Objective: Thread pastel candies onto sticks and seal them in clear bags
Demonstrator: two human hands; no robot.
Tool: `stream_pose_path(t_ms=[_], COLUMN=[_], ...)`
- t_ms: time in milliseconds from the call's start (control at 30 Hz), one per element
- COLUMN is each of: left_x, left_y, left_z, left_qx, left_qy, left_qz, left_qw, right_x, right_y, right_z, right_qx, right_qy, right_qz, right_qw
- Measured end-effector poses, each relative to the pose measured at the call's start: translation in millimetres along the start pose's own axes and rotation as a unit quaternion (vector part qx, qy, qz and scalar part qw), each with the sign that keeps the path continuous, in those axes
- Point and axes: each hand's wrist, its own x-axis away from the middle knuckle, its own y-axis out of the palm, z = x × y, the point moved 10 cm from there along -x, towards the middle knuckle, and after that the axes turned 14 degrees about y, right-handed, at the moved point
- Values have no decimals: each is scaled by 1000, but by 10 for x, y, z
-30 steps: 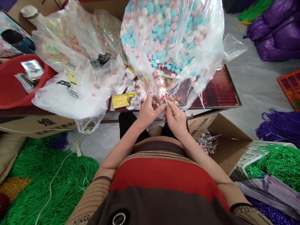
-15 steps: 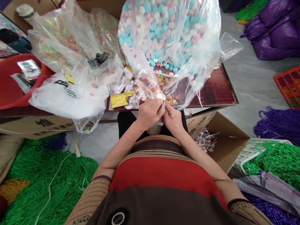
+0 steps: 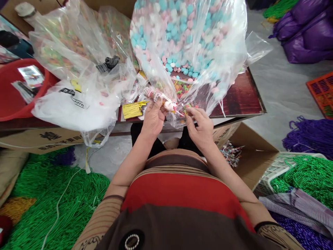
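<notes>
My left hand (image 3: pixel 154 118) is closed on a small candy packet (image 3: pixel 170 105), a clear printed wrapper with a white piece and a thin stick at its right end. Just right of the stick, my right hand (image 3: pixel 199 126) has its thumb and fingertips bent close together; whether anything is between them is too small to tell. Behind both hands a large clear bag (image 3: pixel 187 31) of pink, white and blue candies stands open on the table (image 3: pixel 240 93). Colourful ring candies (image 3: pixel 181 88) lie at its mouth. Yellow twist ties (image 3: pixel 133 110) are left of my left hand.
At the left are a red basin (image 3: pixel 7 93), a white plastic bag (image 3: pixel 78 111) and clear bags of ring candies (image 3: pixel 70 41). An open cardboard box (image 3: pixel 255 149) with wrapped pieces stands below the table's right side. Green cords (image 3: pixel 62 208) cover the floor at left.
My hands have moved apart from their pinch at the packet's end. The packet now lies tilted in my left hand, its stick end in view, and my right hand has shifted right.
</notes>
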Motion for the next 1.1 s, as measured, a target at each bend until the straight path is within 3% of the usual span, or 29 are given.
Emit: stream_pose_path(t_ms=[133, 267, 400, 533, 600, 767, 933, 1100], left_x=[60, 119, 176, 209, 211, 188, 215, 234], left_y=[55, 138, 184, 221, 222, 190, 199, 99], left_z=[33, 94, 180, 198, 178, 175, 92, 31], left_qx=[-15, -43, -57, -27, -21, -23, 9, -1], left_qy=[-3, 10, 42, 35, 20, 28, 8, -13], left_qz=[2, -9, -26, -53, -57, -34, -17, 48], left_qw=[1000, 999, 997, 998, 998, 999, 1000, 999], right_x=[23, 22, 75, 144, 179, 128, 143, 110], right_y=[112, 258, 470, 622, 687, 643, 668, 449], right_z=[1, 172, 348, 334, 311, 253, 232, 254], right_qx=[-5, -77, -232, -350, -356, -262, -247, -232], right_qy=[26, 130, 256, 299, 302, 251, 257, 235], right_qz=[-42, -85, -177, -256, -288, -238, -226, -119], right_qw=[999, 985, 922, 850, 836, 901, 907, 936])
